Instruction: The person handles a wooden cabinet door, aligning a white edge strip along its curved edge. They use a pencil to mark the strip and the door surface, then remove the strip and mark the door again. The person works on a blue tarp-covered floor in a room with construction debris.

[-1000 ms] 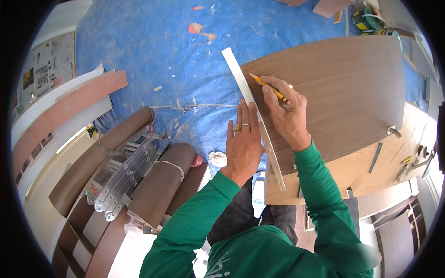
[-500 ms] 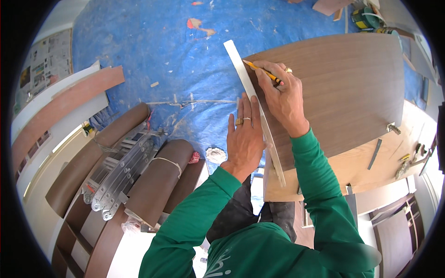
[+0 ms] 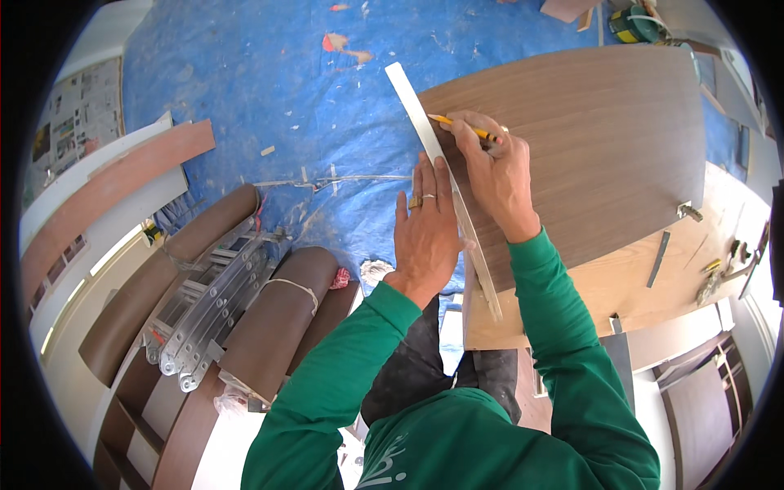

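Note:
My left hand [image 3: 428,237] lies flat with its fingers stretched out, pressing on a long pale straightedge [image 3: 408,98]. This straightedge runs at a slant along the left edge of a dark brown wood-grain sheet [image 3: 604,139]. A yellow pencil [image 3: 442,120] is pinched in my right hand [image 3: 505,184], its tip at the straightedge's right side near the far end. Beneath the brown sheet is a light wood board [image 3: 563,302], showing along the near side.
Rolls of brown sheet [image 3: 282,318] and a folded metal ladder [image 3: 216,314] lie at the left. A small clamp [image 3: 690,211] and a dark strip [image 3: 658,260] are at the right. Blue plastic sheeting [image 3: 269,82] covers the floor; a green bucket [image 3: 633,26] stands far right.
The pencil tip has slid a little toward me along the straightedge. My left hand stays on the straightedge, and the whole view has shifted slightly.

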`<state>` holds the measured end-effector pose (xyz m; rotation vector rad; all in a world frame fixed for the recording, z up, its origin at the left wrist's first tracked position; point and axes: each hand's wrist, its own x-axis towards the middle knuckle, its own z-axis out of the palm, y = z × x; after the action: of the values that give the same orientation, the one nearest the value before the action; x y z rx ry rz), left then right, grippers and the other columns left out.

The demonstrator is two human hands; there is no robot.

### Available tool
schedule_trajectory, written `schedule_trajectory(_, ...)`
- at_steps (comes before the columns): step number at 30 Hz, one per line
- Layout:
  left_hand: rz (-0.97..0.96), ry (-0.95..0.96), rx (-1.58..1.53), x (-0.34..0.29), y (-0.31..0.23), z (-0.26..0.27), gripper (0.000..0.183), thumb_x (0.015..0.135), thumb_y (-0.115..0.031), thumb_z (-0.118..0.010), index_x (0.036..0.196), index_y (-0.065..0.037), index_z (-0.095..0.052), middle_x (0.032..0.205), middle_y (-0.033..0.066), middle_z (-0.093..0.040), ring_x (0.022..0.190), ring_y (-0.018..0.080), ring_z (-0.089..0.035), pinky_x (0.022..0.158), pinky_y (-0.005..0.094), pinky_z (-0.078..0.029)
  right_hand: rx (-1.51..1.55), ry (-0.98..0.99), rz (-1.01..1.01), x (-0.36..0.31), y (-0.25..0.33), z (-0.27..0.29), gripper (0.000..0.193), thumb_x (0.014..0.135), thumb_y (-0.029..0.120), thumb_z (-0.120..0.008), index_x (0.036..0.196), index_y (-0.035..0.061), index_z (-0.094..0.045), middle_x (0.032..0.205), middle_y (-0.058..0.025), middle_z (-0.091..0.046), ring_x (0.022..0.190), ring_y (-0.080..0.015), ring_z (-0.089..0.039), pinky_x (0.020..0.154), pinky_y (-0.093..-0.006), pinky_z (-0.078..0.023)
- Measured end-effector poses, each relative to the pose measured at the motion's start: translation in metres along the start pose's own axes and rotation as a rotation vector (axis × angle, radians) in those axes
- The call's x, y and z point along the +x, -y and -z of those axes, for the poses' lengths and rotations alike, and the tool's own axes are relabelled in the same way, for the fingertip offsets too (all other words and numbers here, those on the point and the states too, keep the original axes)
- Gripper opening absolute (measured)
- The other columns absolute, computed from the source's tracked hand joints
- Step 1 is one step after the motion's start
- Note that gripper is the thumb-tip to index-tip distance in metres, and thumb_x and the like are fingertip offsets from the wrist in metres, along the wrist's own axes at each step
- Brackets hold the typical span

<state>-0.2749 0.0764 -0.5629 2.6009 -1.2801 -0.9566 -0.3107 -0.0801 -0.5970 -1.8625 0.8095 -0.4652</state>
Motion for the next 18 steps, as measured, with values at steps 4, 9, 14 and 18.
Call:
schedule_trajectory(4, 0.0, 0.008, 0.001, -0.001, -0.004, 0.004, 0.142, 0.076, -0.048, -0.1, 0.176, 0.009, -0.017, 0.181, 0.0353, -0.028, 0.169, 0.0444, -0.032, 0.129, 0.0586, -0.042, -0.016, 0.005, 0.04, 0.009, 0.001, -0.002, 0.022, 0.104, 0.007, -0.07, 0.123, 0.009, -0.079, 0.123, -0.0069, -0.082, 0.079, -0.0288, -0.075, 0.07, -0.0389, -0.06)
schedule_trajectory(9, -0.037, -0.039, 0.009, 0.001, -0.003, 0.006, 0.142, 0.075, -0.044, -0.102, 0.175, 0.012, -0.019, 0.178, 0.0396, -0.03, 0.167, 0.047, -0.036, 0.127, 0.0575, -0.043, -0.153, -0.019, 0.161, 0.019, -0.011, -0.008, 0.022, 0.106, 0.01, -0.07, 0.126, 0.0095, -0.079, 0.12, -0.0091, -0.083, 0.081, -0.0302, -0.075, 0.072, -0.0377, -0.06)
schedule_trajectory(14, -0.079, -0.095, 0.006, 0.002, 0.0, 0.0, 0.142, 0.073, -0.04, -0.104, 0.173, 0.014, -0.02, 0.175, 0.0413, -0.033, 0.165, 0.0491, -0.038, 0.126, 0.0559, -0.044, -0.255, 0.067, 0.181, -0.009, -0.011, 0.009, 0.024, 0.105, 0.008, -0.069, 0.127, 0.0122, -0.078, 0.131, -0.0086, -0.081, 0.087, -0.0365, -0.075, 0.074, -0.0388, -0.061)
schedule_trajectory(18, -0.068, -0.092, -0.032, -0.004, 0.004, -0.007, 0.14, 0.076, -0.037, -0.103, 0.176, 0.009, -0.017, 0.179, 0.0368, -0.03, 0.168, 0.0465, -0.035, 0.127, 0.0591, -0.043, -0.254, 0.08, 0.062, -0.074, 0.002, 0.029, 0.021, 0.104, 0.011, -0.072, 0.123, 0.0083, -0.08, 0.119, -0.0104, -0.083, 0.082, -0.0332, -0.076, 0.072, -0.0388, -0.06)
